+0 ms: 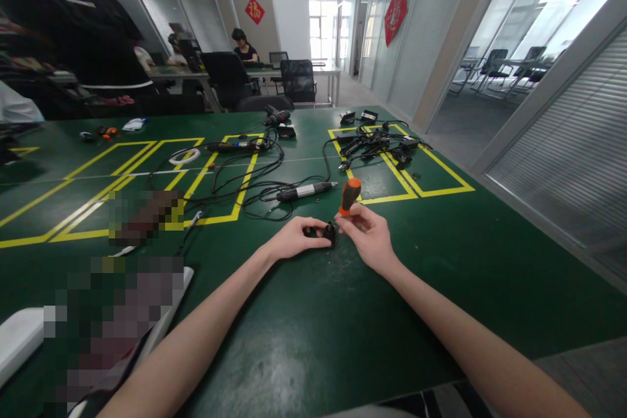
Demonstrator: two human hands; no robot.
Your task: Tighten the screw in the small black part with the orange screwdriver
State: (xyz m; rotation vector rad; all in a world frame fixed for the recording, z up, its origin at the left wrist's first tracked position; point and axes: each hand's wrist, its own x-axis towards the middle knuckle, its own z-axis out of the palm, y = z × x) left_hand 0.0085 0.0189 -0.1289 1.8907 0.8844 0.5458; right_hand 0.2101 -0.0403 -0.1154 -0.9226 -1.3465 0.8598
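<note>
Between the thumb and fingers of my left hand [300, 236] is a small black part [330, 232], held on the green tabletop [294, 313]; its exact kind is too small to make out. My right hand [368, 235] grips a screwdriver with an orange and dark handle [350, 194], its handle end pointing up. The fingers cover the screwdriver's lower end, so whether its tip touches the black part cannot be seen. Just beyond both hands lies a grey and black pen-shaped electric screwdriver [304, 191] with a cable.
Black cables [259, 176] loop across the table's middle. A pile of black cabled parts [372, 144] lies inside yellow tape outlines [445, 192] at the right. A power drill [277, 116] rests at the far edge. A person in black [88, 32] stands at the far left.
</note>
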